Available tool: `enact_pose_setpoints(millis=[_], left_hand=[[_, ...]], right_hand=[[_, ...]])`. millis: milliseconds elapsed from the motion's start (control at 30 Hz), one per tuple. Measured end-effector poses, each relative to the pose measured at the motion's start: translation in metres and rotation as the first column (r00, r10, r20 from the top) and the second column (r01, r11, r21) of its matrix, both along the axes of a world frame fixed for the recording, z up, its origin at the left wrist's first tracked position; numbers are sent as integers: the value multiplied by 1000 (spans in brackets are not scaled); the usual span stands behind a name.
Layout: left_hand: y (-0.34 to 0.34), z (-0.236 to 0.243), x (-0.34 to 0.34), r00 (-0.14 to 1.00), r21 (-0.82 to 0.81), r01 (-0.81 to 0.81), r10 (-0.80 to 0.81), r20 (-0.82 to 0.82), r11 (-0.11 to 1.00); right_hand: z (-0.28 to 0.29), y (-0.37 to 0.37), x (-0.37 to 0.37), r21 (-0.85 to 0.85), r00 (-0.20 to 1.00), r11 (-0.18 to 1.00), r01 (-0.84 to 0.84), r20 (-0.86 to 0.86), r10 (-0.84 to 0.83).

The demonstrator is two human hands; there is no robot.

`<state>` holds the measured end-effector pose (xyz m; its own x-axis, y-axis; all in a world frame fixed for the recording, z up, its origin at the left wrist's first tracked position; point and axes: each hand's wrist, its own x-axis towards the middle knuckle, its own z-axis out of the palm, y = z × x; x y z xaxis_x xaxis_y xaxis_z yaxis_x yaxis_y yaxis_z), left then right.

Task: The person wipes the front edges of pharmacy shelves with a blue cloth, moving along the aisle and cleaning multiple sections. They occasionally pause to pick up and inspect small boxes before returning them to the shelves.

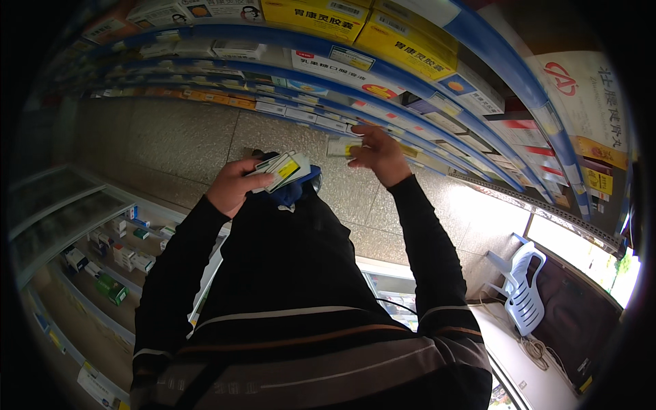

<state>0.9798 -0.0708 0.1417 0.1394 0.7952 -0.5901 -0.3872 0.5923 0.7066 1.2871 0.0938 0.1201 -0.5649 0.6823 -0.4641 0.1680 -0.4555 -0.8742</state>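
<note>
Left hand (232, 186), 10 o'clock: fingers pinch fanned cards (280, 171) | right hand (380, 160), 1 o'clock: fingers parted near pale card (335, 147), grip unclear | apparently partway: stack gathered, one card apart, remainder unclear

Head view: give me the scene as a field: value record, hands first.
left_hand: left hand grips a fanned stack of flat pale cards, yellow patch on top
right_hand: right hand raised beside the shelves, fingers bent, by a pale flat item; whether gripped is unclear
ahead: blue-edged shelves of boxes, including yellow boxes
lower_left: shelved display case with small boxes
right_side: light blue plastic chair
floor: speckled tiles
</note>
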Motion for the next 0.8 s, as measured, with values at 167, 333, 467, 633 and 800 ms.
enact_pose_setpoints(millis=[167,333,467,633,800], left_hand=[[-21,2,-10,999,-96,40,-42,-20,995],[-38,14,-16,996,-161,16,-30,-87,987],[-49,13,-25,995,-172,-5,-11,-96,985],[-56,16,-27,993,-188,-62,41,-112,980],[-50,17,-28,987,-151,34,-57,-150,988]], right_hand=[[-59,42,-15,402,955,915,-26,282,-96],[-103,68,-62,853,909,429,-297,390,-147],[-136,82,-78,911,864,177,-373,411,-292],[-130,80,-87,891,823,260,-371,446,-353],[-123,83,-91,847,774,388,-365,507,-379]])
